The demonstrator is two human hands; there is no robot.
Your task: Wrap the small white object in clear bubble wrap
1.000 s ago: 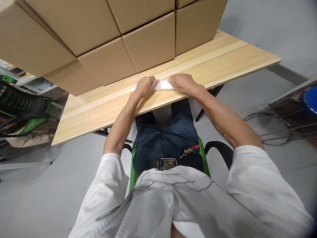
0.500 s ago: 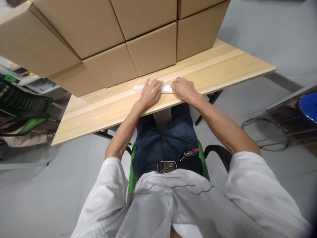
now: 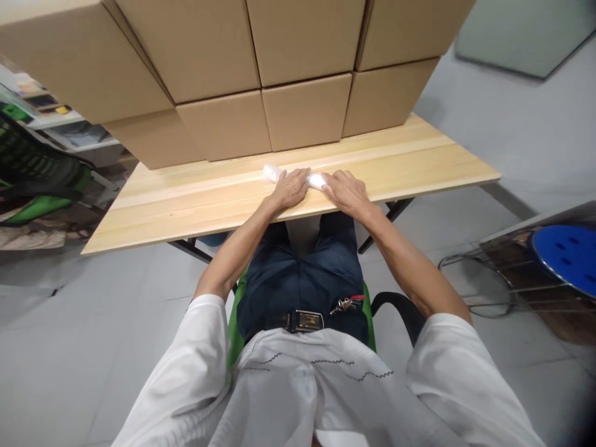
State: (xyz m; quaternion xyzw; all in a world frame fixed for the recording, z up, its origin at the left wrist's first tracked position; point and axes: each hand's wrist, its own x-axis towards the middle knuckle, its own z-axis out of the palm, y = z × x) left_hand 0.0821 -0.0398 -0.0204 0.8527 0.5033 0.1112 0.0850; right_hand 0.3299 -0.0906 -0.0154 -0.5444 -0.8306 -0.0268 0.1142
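Observation:
A small white folded cloth (image 3: 315,180) lies on the pale wooden table (image 3: 195,202), near its front edge. My left hand (image 3: 290,187) rests flat on the cloth's left part, and a white end (image 3: 270,172) sticks out beyond it. My right hand (image 3: 345,191) presses on the right end of the cloth, fingers pointing left. The two hands almost touch, and most of the cloth is hidden under them.
Several brown cardboard boxes (image 3: 307,115) are stacked along the back of the table. I sit on a green chair (image 3: 235,338). A blue stool (image 3: 568,254) with a wire frame stands at the right, and a black and green chair (image 3: 32,180) at the left.
My hands have drawn closer together over the cloth, so less of it shows between them. The view has tilted up and shifted, showing more of the boxes.

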